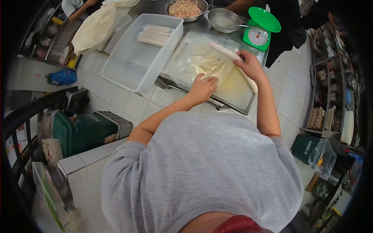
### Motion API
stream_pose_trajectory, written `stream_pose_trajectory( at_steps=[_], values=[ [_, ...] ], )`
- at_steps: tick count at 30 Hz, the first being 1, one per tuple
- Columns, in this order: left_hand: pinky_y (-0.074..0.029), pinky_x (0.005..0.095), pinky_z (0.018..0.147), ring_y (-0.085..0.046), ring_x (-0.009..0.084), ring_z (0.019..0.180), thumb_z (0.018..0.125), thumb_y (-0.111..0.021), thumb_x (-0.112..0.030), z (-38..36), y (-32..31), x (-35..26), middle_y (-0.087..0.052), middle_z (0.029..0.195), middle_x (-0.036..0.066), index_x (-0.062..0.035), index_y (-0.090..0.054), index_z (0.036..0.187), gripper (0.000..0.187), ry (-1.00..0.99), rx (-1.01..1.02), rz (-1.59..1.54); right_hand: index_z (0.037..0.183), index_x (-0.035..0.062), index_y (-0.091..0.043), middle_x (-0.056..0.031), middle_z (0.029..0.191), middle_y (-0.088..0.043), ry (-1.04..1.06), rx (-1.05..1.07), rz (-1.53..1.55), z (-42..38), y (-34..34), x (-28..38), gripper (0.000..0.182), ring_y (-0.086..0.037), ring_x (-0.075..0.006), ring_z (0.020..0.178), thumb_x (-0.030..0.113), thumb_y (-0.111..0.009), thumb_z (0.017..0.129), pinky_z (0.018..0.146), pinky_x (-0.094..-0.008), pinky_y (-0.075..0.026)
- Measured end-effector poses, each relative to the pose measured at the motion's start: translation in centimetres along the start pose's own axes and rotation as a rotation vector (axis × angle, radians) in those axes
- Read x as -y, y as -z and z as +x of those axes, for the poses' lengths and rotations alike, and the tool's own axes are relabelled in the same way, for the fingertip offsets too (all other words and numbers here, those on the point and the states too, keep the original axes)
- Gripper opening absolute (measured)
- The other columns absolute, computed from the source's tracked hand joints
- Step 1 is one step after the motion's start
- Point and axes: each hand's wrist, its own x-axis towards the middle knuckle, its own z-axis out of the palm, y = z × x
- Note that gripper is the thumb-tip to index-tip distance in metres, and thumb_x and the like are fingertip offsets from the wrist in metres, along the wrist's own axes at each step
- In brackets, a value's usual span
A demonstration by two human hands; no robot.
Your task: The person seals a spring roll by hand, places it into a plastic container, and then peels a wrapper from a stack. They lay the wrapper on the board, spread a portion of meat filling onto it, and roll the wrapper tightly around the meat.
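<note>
L. hand (202,88) lies flat, fingers spread, on thin wrapper sheet (206,62) atop cutting board (237,91). R. hand (250,65) grasps a long rolled wrapper (225,50) over the board's far side, w/ green scale (259,29) just beyond.

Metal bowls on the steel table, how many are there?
2. One metal bowl of minced filling sits at the table's far edge; the other metal bowl, holding a spoon, stands beside it, next to the green scale.

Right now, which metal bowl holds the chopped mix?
The far-left metal bowl, heaped with pinkish chopped mix; the bowl beside the green scale holds only pale liquid and a spoon.
</note>
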Motion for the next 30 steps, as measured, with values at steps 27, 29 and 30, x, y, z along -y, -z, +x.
stream_pose_trajectory(
  at_steps=[27,29,30],
  values=[
    [-0.041,0.0246,0.061,-0.048,0.0086,0.065,0.083,-0.071,-0.026,-9.1,3.2,7.1,-0.056,0.073,-0.001,-0.0031,-0.058,0.090,0.027,1.326,-0.464,-1.240,0.100,0.0030,-0.063,-0.0132,0.093,-0.065,0.107,0.160,0.180,1.5,-7.3,1.1,0.029,-0.061,-0.0272,0.084,0.018,-0.070,0.076,0.076,-0.0358,-0.047],
    [-0.041,0.0249,0.061,-0.048,0.0089,0.064,0.084,-0.070,-0.026,-8.9,3.1,6.5,-0.056,0.073,-0.001,-0.0030,-0.058,0.092,0.027,1.346,-0.433,-1.265,0.100,0.0041,-0.063,-0.0145,0.092,-0.064,0.136,0.145,0.151,1.1,-9.1,0.1,0.031,-0.061,-0.0310,0.084,0.020,-0.070,0.075,0.075,-0.0383,-0.048],
    [-0.041,0.0251,0.061,-0.049,0.0091,0.064,0.084,-0.069,-0.026,-9.1,2.8,6.3,-0.057,0.073,-0.001,-0.0029,-0.058,0.092,0.027,1.314,-0.428,-1.254,0.100,0.0046,-0.063,-0.0144,0.091,-0.064,0.151,0.142,0.095,0.8,-10.0,-0.3,0.031,-0.061,-0.0314,0.085,0.020,-0.071,0.075,0.076,-0.0387,-0.048]
  ],
)
